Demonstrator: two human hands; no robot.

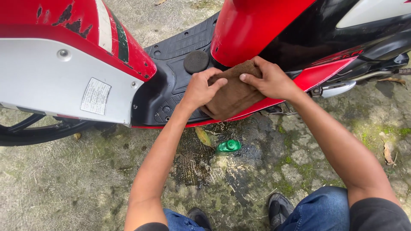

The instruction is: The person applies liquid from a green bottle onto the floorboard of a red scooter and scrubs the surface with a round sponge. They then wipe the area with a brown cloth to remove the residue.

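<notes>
Pressing down together, both hands work a brown cloth [233, 94] against the side of a red scooter [257, 25], right where the black footboard [180, 55] meets the red body panel. The left hand [200, 89] sits at about nine o'clock of the cloth, its fingers curled over the cloth's edge and pinching a fold of it, thumb reaching toward the middle. The right hand [269, 79] lies at about three o'clock of the cloth, palm down, fingers bent over the top edge and thumb stretched flat across the fabric toward the left hand; it grips the cloth too. The two thumbs come close over the cloth's middle but I cannot tell whether they touch.

The cloth is bunched and drapes down over the lower red edge of the scooter, just at five o'clock from a round black cap [196, 61] on the footboard. At nine o'clock from the hands, the white front panel [51, 81] carries a small pale sticker [96, 96], and above it the red paint is chipped. A black front wheel [30, 128] shows below that panel.

On the ground at six o'clock from the cloth, a small green bottle [227, 146] lies on its side on wet, stained concrete [64, 184], near a yellowed leaf [203, 136]. Between the forearms, at the bottom edge, are blue jeans [321, 209] and two dark shoes [280, 206]. A silver footpeg part [338, 88] juts out at three o'clock from the right hand.
</notes>
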